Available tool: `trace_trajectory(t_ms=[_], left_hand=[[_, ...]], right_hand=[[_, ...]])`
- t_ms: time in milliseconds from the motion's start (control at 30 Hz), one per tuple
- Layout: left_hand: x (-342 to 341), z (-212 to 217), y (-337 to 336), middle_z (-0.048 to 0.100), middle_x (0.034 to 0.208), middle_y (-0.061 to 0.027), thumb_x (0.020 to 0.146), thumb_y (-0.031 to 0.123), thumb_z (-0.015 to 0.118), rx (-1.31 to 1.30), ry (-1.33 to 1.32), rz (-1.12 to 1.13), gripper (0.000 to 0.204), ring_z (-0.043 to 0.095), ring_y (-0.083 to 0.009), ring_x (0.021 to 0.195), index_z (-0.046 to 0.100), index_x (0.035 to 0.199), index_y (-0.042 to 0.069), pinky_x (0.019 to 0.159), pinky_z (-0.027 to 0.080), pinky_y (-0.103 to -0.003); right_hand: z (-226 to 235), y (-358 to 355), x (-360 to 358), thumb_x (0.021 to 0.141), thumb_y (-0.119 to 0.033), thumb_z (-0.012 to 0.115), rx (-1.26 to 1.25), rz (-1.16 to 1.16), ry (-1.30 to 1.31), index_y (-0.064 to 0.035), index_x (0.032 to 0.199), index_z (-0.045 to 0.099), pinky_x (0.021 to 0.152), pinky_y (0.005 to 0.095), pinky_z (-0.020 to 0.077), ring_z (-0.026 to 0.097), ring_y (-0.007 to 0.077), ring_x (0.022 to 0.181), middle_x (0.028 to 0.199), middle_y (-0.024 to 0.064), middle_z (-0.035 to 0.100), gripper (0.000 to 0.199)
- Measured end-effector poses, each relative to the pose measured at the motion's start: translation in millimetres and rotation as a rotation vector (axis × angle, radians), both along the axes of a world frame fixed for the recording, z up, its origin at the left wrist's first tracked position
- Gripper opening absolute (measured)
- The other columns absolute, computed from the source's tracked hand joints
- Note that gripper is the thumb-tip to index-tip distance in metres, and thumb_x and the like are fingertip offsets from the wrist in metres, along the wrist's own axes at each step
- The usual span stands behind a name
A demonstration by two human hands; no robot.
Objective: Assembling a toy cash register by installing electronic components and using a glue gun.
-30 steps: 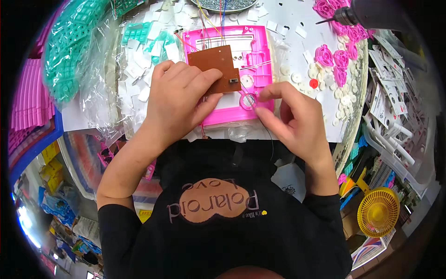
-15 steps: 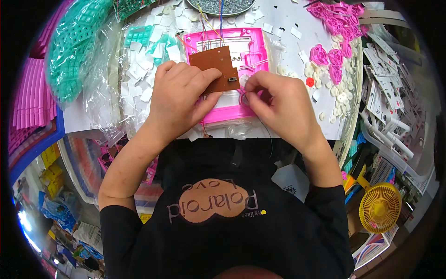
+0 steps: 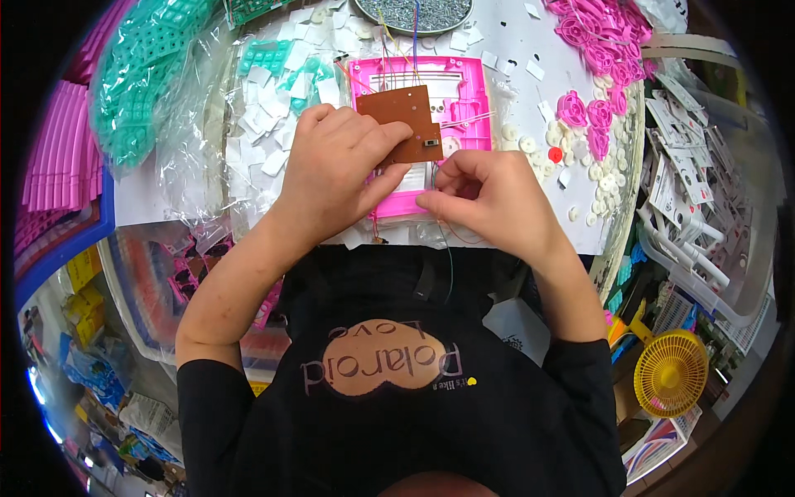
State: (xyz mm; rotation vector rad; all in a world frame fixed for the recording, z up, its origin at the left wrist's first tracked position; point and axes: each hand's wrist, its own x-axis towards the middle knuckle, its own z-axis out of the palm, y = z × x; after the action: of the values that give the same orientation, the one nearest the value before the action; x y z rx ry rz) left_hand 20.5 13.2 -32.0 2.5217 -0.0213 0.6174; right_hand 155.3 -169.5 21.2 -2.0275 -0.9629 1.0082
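A brown circuit board [image 3: 397, 108] with a small slide switch lies over a bright pink plastic housing [image 3: 475, 93]. My left hand [image 3: 344, 157] grips the board's near left side, fingers on top and the thumb below its near edge. Several thin coloured wires rise from the board's far side. My right hand [image 3: 501, 195] is closed in a loose pinch over the housing's near right corner, at a thin dark green wire [image 3: 449, 258] that hangs past the table edge. A thin red wire [image 3: 460, 235] curves out below the same hand. The fingertips partly hide both wires.
White paper squares [image 3: 263, 124] and teal keypads [image 3: 265, 56] lie left. A metal dish [image 3: 414, 15] of screws stands at the back. Pink parts [image 3: 571, 108] and white buttons [image 3: 609, 178] lie right. A clear bin [image 3: 737, 302] and yellow fan [image 3: 671, 373] stand beyond.
The whole view has shifted slightly. My right thumb has moved down toward the housing's near edge, and the red wire now shows below that hand. The left hand keeps its grip on the board.
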Motion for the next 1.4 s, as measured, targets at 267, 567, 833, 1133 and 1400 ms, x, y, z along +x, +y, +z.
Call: trace_trajectory(t_ms=[267,567,833,1133,1400], left_hand=[[-1,0,1,0.062,0.084,-0.0042,0.078,0.018,0.082,0.007,-0.022,0.001,0.041,0.06,-0.0249,0.081,0.065,0.115,0.011,0.084,0.042,-0.041],[0,0,0,0.063,0.087,-0.0057,0.078,0.019,0.081,0.011,-0.002,-0.017,0.041,0.06,-0.0265,0.083,0.065,0.115,0.01,0.083,0.042,-0.041],[2,1,0,0.063,0.086,-0.0061,0.078,0.019,0.081,0.025,0.0,-0.016,0.04,0.06,-0.0272,0.082,0.066,0.114,0.01,0.081,0.042,-0.041],[2,-1,0,0.063,0.084,-0.0062,0.077,0.018,0.082,0.013,-0.008,-0.016,0.04,0.06,-0.0274,0.081,0.067,0.113,0.009,0.079,0.043,-0.041],[2,-1,2,0.063,0.085,-0.0072,0.077,0.018,0.081,0.007,-0.015,-0.033,0.04,0.06,-0.028,0.081,0.066,0.113,0.009,0.077,0.043,-0.041]], right_hand=[[-14,-11,-2,0.089,-0.014,0.071,0.187,-0.067,0.092,0.0009,0.086,0.069,0.058,0.0277,0.0478,0.06,0.0109,0.061,0.078,0.0083,0.069,0.015],[-5,-34,16,0.099,-0.011,0.06,0.064,-0.208,1.006,-0.0041,0.103,0.06,0.036,0.0187,0.0271,0.039,0.0026,0.038,0.073,0.0065,0.07,0.008],[3,-54,-7,0.092,-0.013,0.074,0.074,-0.225,0.147,-0.0016,0.103,0.068,0.049,0.0238,0.0344,0.045,0.0052,0.049,0.058,-0.0018,0.056,0.017],[-5,-34,-15,0.089,-0.013,0.075,0.094,-0.256,0.187,-0.0009,0.092,0.072,0.05,0.028,0.0405,0.053,0.0121,0.049,0.054,0.0071,0.056,0.013],[6,-15,-12,0.088,-0.02,0.074,-0.05,-0.027,-0.456,-0.0024,0.083,0.068,0.055,0.0426,0.0507,0.067,0.0341,0.06,0.065,0.0162,0.067,0.019]])
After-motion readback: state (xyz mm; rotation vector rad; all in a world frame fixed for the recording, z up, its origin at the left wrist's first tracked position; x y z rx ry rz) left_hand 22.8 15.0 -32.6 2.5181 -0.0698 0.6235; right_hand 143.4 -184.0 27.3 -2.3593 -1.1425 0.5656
